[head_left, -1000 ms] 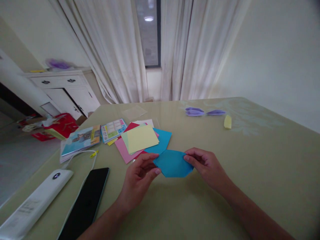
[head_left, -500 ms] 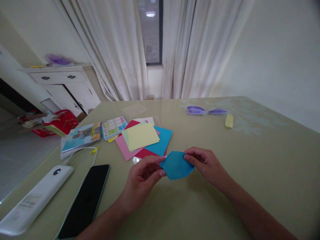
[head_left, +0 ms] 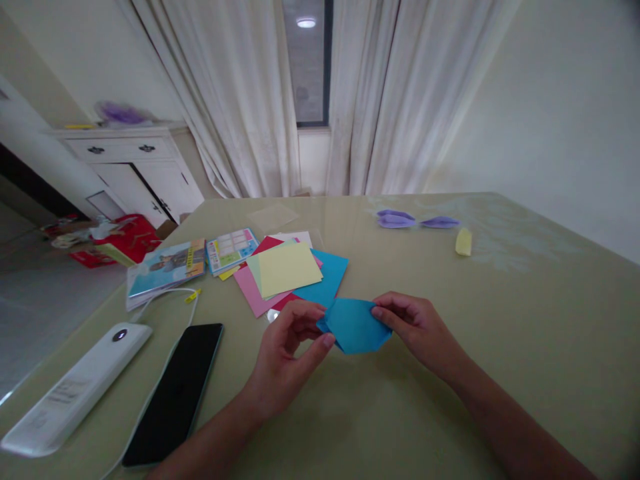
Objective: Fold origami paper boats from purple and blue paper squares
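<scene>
A folded piece of blue paper [head_left: 359, 327], many-sided in outline, is held above the table between both hands. My right hand [head_left: 413, 325] pinches its upper right edge between thumb and fingers. At the paper's left corner is my left hand [head_left: 287, 350], index finger above and thumb below, loosely gripping the layered edge. The layers stand slightly apart there. How firmly the left fingers press is hard to see.
Coloured sheets [head_left: 287, 270] lie fanned out just beyond the hands. Purple folded papers [head_left: 395, 219] and a small yellow piece [head_left: 463, 242] are at the back right. To the left lie booklets [head_left: 167, 267], a black phone [head_left: 175, 393], a white device [head_left: 77, 390] and a cable [head_left: 195, 310].
My left thumb and index finger have spread farther apart at the paper's left corner, and the layers there have parted a little. The right hand keeps its pinch. The view has shifted slightly.
</scene>
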`<state>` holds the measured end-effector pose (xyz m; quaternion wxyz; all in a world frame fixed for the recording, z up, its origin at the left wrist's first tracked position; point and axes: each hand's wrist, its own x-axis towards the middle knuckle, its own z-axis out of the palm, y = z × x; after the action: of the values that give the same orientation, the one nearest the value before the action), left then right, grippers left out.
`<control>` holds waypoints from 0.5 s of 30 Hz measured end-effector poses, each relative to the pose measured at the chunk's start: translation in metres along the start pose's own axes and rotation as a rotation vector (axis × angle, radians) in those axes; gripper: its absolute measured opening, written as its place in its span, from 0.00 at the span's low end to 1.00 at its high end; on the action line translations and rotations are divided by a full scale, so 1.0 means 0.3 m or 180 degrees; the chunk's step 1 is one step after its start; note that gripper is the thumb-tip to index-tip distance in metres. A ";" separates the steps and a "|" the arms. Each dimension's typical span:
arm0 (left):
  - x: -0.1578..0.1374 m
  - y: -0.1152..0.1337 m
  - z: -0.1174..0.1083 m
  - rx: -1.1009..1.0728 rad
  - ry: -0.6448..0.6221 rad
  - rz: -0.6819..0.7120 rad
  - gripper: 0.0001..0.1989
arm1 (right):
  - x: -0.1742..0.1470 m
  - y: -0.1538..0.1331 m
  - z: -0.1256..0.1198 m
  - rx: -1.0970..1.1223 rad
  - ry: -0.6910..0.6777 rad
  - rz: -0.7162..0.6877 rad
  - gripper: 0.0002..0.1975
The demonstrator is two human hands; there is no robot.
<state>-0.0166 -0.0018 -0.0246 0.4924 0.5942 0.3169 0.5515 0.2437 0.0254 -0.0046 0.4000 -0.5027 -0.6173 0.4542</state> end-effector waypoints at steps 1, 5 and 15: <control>0.000 -0.001 -0.002 0.0030 -0.0020 0.0034 0.12 | 0.001 0.001 -0.001 -0.0018 0.0006 -0.0013 0.16; 0.000 -0.001 -0.007 0.0147 -0.0102 0.0070 0.06 | 0.002 0.007 -0.005 -0.0075 0.0051 -0.0048 0.16; 0.009 -0.002 -0.007 0.0154 0.0087 0.0108 0.04 | 0.002 0.009 -0.010 -0.0070 0.0104 -0.0094 0.15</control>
<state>-0.0180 0.0014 -0.0245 0.4641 0.6036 0.3267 0.5599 0.2471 0.0266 -0.0063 0.4111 -0.5053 -0.6230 0.4332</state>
